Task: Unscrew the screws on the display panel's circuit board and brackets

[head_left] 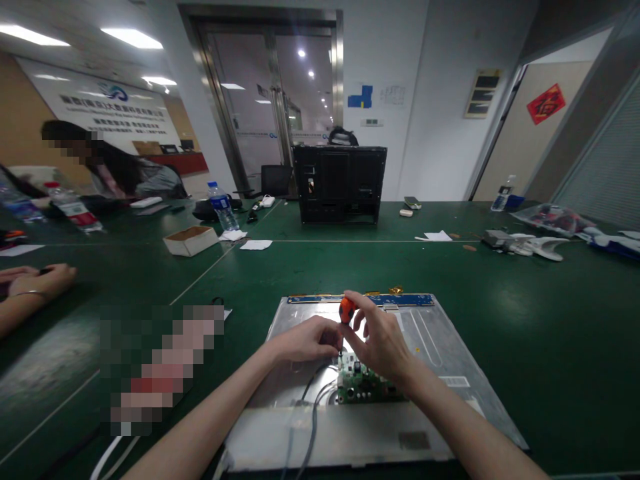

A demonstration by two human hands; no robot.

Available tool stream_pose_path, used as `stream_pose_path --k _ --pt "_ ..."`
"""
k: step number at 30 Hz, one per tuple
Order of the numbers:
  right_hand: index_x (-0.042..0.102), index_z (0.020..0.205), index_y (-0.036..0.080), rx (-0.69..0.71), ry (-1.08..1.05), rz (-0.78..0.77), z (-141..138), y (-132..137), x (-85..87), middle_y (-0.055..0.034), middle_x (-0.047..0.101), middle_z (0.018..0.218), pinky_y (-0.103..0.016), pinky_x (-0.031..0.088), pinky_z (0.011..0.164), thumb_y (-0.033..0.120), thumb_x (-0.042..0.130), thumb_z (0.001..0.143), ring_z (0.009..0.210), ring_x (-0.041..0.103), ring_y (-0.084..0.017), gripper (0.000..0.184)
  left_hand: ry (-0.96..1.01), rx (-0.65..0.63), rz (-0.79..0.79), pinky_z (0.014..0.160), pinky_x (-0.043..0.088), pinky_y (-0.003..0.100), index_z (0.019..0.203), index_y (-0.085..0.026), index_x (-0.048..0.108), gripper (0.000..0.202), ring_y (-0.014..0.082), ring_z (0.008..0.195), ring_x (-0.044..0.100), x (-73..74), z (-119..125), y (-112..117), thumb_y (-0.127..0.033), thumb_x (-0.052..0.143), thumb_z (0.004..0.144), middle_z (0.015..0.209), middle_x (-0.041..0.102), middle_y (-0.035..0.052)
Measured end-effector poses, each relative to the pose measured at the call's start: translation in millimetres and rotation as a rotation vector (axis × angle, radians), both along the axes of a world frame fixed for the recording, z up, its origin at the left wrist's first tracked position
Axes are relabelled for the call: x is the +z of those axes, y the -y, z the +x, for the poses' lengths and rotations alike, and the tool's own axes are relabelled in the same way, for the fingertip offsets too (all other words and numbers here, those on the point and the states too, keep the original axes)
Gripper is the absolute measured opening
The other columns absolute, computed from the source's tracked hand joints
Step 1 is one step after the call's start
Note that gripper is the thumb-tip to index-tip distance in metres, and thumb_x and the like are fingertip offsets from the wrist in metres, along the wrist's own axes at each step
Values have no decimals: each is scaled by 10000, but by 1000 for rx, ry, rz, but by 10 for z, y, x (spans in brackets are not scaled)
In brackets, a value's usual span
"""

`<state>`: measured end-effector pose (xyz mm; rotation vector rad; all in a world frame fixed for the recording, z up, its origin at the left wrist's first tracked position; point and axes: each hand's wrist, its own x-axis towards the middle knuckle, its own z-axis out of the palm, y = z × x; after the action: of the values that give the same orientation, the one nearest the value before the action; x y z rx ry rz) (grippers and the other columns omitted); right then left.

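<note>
Our right hand [381, 341] pinches the orange-handled screwdriver [347, 311] upright over the green circuit board [364, 387]. Our left hand [306, 340] curls closed beside its shaft, above the metal panel [440, 353].

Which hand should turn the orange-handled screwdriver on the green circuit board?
Right, probably. The right hand already pinches the orange-handled screwdriver at its top; the left hand sits lower beside the shaft, above the green circuit board.

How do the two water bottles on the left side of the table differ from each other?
The bottle with the blue cap stands upright near the cardboard box; the bottle with the red label lies tilted at the far left. The blue-capped one has a blue label, the other a red one. Both are clear plastic and rest on the green table.
</note>
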<state>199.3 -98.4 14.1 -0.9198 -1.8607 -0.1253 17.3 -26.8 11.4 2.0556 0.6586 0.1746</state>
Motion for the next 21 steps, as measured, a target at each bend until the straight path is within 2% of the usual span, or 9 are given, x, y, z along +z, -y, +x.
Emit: stream_pose_path --k 9,21 --pt "370 1346 219 -7 -9 8 -7 -3 6 1 663 833 -212 433 458 236 519 957 507 561 -101 417 -4 -3 -25 630 427 249 694 -161 582 71 134 631 543 -19 0 -21 -138 632 740 658 578 -31" --pt "347 1396 188 12 -5 -19 -12 31 13 -21 669 797 -237 448 473 217 499 926 522 577 -127 495 23 4 -56 607 413 238 689 -154 577 108 124 602 513 -14 2 -1 -187 657 752 638 553 -39"
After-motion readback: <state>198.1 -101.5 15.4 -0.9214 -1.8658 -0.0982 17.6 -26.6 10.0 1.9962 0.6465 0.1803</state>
